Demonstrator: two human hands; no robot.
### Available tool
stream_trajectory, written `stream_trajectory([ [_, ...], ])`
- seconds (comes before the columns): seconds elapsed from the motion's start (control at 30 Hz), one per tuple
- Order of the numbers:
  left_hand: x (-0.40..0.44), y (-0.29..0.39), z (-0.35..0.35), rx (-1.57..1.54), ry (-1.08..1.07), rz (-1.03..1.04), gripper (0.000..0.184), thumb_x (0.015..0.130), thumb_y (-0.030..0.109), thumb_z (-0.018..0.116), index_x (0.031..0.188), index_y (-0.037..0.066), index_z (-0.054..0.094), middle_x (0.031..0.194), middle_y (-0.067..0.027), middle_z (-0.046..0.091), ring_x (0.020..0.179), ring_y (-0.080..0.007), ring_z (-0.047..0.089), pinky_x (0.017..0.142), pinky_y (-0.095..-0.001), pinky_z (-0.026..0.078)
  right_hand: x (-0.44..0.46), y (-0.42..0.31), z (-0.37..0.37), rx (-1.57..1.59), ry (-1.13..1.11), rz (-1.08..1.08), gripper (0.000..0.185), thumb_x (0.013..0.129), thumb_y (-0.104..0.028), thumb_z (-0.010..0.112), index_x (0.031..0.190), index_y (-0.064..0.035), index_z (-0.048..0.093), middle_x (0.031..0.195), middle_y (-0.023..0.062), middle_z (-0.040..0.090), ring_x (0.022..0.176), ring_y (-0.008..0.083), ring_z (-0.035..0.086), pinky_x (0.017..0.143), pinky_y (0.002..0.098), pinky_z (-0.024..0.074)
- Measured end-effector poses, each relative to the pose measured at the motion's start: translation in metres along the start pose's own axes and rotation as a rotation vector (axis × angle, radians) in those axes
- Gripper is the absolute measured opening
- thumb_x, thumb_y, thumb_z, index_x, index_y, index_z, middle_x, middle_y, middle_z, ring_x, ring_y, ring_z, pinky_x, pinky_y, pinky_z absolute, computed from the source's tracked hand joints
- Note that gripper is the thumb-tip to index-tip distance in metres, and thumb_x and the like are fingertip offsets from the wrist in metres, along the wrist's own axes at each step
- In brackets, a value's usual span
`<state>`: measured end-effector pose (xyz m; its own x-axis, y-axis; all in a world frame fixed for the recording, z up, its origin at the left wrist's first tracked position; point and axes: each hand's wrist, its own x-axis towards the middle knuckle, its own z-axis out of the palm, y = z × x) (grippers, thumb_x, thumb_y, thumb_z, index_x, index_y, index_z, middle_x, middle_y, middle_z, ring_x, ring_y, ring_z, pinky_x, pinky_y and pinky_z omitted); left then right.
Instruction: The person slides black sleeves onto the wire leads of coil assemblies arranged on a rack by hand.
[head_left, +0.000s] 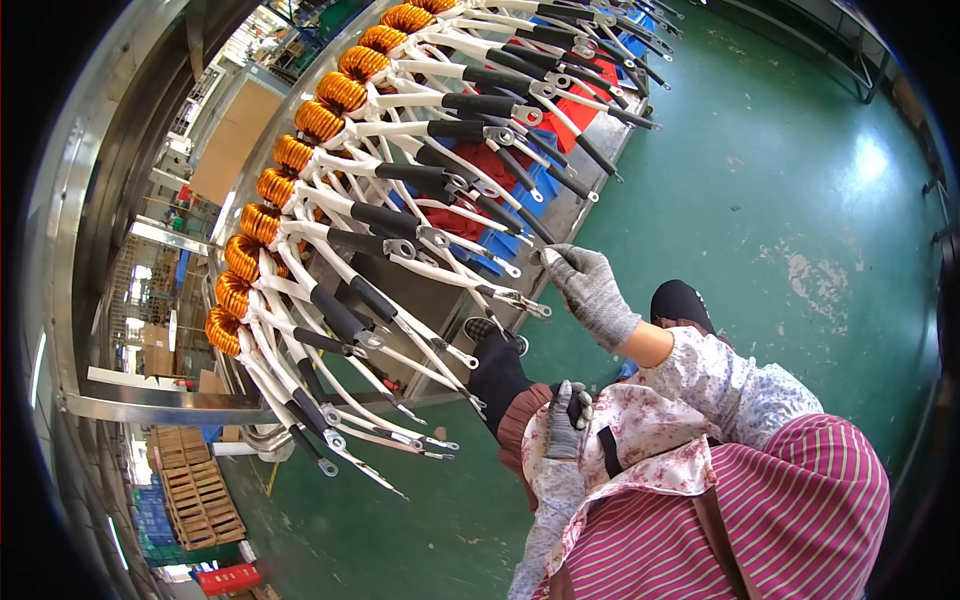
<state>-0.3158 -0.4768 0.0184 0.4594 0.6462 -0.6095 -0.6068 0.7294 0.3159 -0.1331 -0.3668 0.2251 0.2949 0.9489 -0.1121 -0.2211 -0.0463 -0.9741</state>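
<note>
My right hand (pixel 592 290), in a grey knit glove, reaches toward the hanging row. Its thumb and fingers pinch the end of a black-sleeved cable (pixel 530 223); the tip is hidden in the fingers. Close to my body, my left hand (pixel 567 420), also gloved, is curled closed around something small and dark that I cannot make out. In front hangs a long row of copper-wound ring coils (pixel 262 223). White leads (pixel 400 128) run from them, many with black sleeves (pixel 388 220) and metal ring lugs (pixel 400 249).
A metal frame (pixel 160 407) borders the row on the left. Blue bins (pixel 497 243) and red material (pixel 580 105) lie beneath the leads on a metal ledge. Wooden pallets (pixel 195 490) stand at lower left. Green floor (pixel 760 200) stretches to the right.
</note>
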Motion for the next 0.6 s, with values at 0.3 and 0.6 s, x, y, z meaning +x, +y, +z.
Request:
stream_trajectory([
  [0.3, -0.002, -0.001, -0.001, 0.036, -0.125, 0.054, 0.030, 0.093, 0.029, 0.043, 0.094, 0.001, 0.056, 0.073, -0.0128, 0.061, 0.046, -0.0190, 0.052, 0.037, -0.0237, 0.042, 0.033, 0.012, 0.023, -0.697, 0.177, -0.677, 0.025, 0.085, -0.020, 0.054, 0.089, 0.0035, 0.061, 0.068, 0.0158, 0.060, 0.062, 0.0293, 0.056, 0.056, 0.0370, 0.0426],
  [0.6, -0.017, 0.005, 0.034, 0.083, -0.009, 0.018, 0.025, 0.088, 0.029, 0.053, 0.083, 0.005, 0.058, 0.065, -0.0064, 0.059, 0.045, -0.0138, 0.050, 0.038, -0.0209, 0.037, 0.061, 0.009, 0.007, 0.710, -0.548, 0.511, 0.025, 0.089, -0.026, 0.047, 0.090, -0.0051, 0.060, 0.052, -0.0084, 0.037, 0.040, 0.0030, 0.032, 0.037, 0.0181, 0.0263],
])
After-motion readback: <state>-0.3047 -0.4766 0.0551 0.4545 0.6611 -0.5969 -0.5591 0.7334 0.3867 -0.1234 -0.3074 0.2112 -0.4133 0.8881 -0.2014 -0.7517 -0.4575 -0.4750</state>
